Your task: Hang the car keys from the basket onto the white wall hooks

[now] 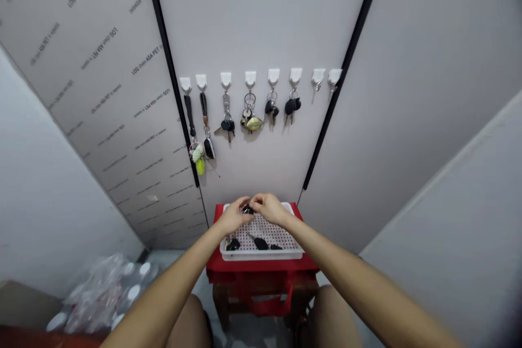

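My left hand and my right hand meet above the far end of a white plastic tray. Between their fingers, both hands grip a black car key, mostly hidden by them. The tray holds a perforated mat with a black key fob and a black car key lying on it. Higher up the wall, a row of white adhesive hooks carries several key bunches, and the rightmost two hooks look bare.
The tray rests on a red-topped stool with a red bag hanging at its front. Grey wall panels stand on both sides, one with printed lettering. Plastic bags and bottles lie low on the left. My knees show below.
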Tool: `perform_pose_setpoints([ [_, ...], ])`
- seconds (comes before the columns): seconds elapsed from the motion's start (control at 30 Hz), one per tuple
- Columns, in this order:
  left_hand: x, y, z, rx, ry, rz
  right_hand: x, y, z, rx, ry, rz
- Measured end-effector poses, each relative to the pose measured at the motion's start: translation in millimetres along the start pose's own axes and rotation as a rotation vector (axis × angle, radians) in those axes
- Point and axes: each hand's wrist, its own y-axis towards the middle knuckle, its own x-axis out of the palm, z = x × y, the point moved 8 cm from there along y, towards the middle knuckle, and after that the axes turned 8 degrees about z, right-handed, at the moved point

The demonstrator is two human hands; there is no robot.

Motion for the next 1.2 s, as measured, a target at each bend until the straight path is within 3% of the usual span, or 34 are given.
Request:
perform_pose_setpoints([
  [0.2,37.4,30,71,-0.021,-0.400,-0.032,-96,19,-20,-0.026,0.178,0.177],
  [0.43,55.3,75,194,0.045,-0.567,-0.050,-233,45,-53,-0.055,0.180,0.580],
  [0.6,61.4,107,249,0.092,-0.574,0.044,-291,66,-60,-0.003,0.160,0.763],
  [0.8,72.5,128,255,0.028,-0.639,0.112,-314,83,-54,0.070,-0.122,0.850],
  [1.03,81.5,130,238,-0.023,-0.657,0.077,-307,85,-60,0.085,-0.416,0.827],
  [1.2,82.1,120,232,-0.037,-0.601,0.044,-295,81,-56,0.073,-0.385,0.779],
])
